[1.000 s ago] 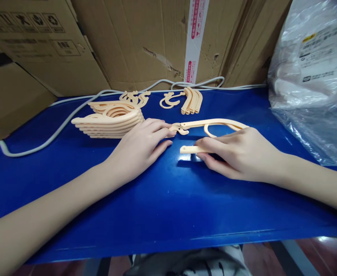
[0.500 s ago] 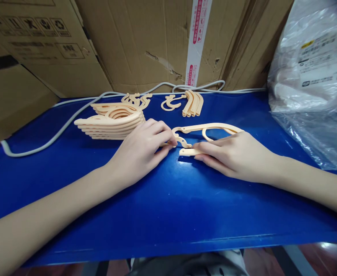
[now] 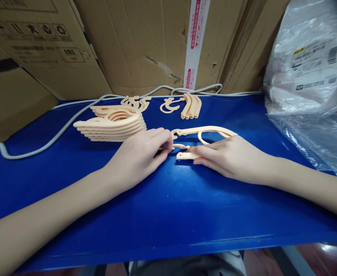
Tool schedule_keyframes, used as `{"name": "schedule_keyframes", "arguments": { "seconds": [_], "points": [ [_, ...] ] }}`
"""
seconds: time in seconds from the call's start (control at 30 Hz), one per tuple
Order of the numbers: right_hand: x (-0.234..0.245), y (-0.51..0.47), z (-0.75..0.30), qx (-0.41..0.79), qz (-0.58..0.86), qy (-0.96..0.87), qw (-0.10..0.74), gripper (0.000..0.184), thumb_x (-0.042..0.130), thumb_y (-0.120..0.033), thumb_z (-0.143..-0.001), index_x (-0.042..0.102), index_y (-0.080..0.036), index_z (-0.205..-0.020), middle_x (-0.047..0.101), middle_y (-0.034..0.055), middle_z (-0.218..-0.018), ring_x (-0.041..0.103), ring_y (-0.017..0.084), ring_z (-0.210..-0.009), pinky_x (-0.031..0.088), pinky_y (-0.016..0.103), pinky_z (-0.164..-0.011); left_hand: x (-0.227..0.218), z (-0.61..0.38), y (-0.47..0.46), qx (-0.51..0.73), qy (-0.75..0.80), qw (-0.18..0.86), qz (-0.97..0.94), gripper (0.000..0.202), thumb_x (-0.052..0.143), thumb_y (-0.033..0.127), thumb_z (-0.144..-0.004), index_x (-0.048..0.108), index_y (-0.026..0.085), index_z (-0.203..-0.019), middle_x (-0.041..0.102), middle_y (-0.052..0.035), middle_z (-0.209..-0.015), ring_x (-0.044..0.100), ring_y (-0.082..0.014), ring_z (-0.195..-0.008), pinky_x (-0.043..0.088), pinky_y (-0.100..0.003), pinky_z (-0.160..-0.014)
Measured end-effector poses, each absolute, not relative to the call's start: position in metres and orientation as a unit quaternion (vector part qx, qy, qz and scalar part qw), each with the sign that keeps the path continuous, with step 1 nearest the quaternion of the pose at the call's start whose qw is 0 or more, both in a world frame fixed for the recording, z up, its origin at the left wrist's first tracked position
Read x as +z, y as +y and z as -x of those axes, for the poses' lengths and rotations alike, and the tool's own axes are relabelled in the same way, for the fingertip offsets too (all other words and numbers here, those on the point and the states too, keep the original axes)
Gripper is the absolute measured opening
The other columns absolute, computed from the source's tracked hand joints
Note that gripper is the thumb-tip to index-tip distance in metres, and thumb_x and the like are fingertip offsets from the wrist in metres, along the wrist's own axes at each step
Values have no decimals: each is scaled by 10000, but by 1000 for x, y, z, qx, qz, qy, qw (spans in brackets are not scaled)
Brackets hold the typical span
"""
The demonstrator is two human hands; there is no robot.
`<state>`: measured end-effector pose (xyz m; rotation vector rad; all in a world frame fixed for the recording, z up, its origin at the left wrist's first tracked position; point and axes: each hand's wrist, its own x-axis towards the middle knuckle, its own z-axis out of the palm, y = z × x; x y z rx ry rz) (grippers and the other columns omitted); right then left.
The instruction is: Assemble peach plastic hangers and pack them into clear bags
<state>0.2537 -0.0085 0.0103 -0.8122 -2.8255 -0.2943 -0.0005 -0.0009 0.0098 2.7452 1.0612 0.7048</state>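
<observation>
My left hand [image 3: 141, 155] pinches a small peach plastic hook piece [image 3: 180, 146] at the middle of the blue table [image 3: 168, 207]. My right hand [image 3: 228, 157] lies over a peach hanger arm [image 3: 185, 155], its fingers closed on it and pressing it to the table. Just behind both hands rests a curved peach hanger body [image 3: 205, 131], whose left end is close to the hook piece. To the left of my left hand sits a stack of finished peach hangers [image 3: 111, 122].
A few loose hooks and curved arms [image 3: 185, 105] lie at the back of the table. A white cable [image 3: 56, 132] runs along the rear and left. Cardboard boxes [image 3: 145, 42] form the back wall; a plastic bag [image 3: 309, 76] stands at the right.
Both hands have drawn closer together. The hook piece in my left hand has come away from the hanger body's end and now sits by the arm under my right hand.
</observation>
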Motion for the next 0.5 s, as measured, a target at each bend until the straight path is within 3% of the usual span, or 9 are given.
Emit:
{"name": "schedule_keyframes", "arguments": {
  "seconds": [0.17, 0.3, 0.5],
  "points": [
    [10, -8, -255, -86, 270, -954, 92, 371, 333, -338, -1072, 647, -159, -1157, 733, 28, -723, 682, 181, -602, 359, 292, -545, 10, 1, -3, 225, 344, 60, -910, 270, 536, 90, -885, 568, 176, -1139, 587, 24, -905, 587, -112, -797, 411, -228, -670],
    [9, -9, -256, -73, 280, -953, 93, 369, 315, -335, -1075, 622, -155, -1172, 758, 54, -805, 700, 183, -622, 362, 289, -542, 14, 1, -6, 216, 333, 57, -916, 185, 488, 100, -895, 591, 173, -1030, 516, 12, -886, 519, -106, -714, 384, -234, -616],
    [10, -10, -253, -84, 270, -953, 111, 408, 266, -358, -1085, 617, -153, -1114, 736, 39, -783, 681, 166, -583, 345, 287, -519, 17, 1, -8, 228, 338, 81, -910, 127, 429, 122, -928, 529, 172, -988, 556, 13, -874, 513, -95, -660, 389, -229, -608]
  ]
}}
